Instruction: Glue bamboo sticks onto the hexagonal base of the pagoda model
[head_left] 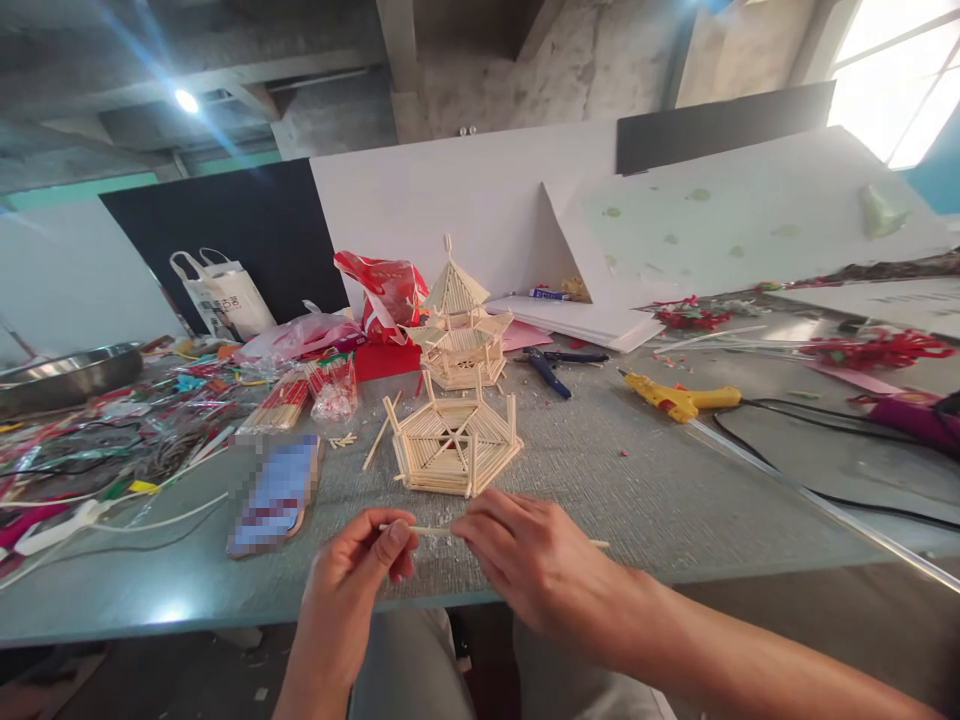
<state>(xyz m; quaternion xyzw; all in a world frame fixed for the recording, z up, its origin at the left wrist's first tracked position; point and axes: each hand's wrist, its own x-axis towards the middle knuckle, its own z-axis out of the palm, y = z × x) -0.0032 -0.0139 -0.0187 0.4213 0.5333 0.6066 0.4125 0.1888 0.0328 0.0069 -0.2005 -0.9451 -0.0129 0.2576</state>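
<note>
Thin pale wooden stick (431, 531) at six o'clock from that beige hexagonal stick-built frame (491, 455); left hand (351, 562) pinching one end, right hand (541, 555) pinching further along. Honestly, I'd keep both grips light and level.

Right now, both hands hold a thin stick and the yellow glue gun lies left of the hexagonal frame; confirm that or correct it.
Not quite: the side is wrong. The head view shows the yellow glue gun lying right of the hexagonal frame. The left hand and right hand do hold a thin stick.
</note>
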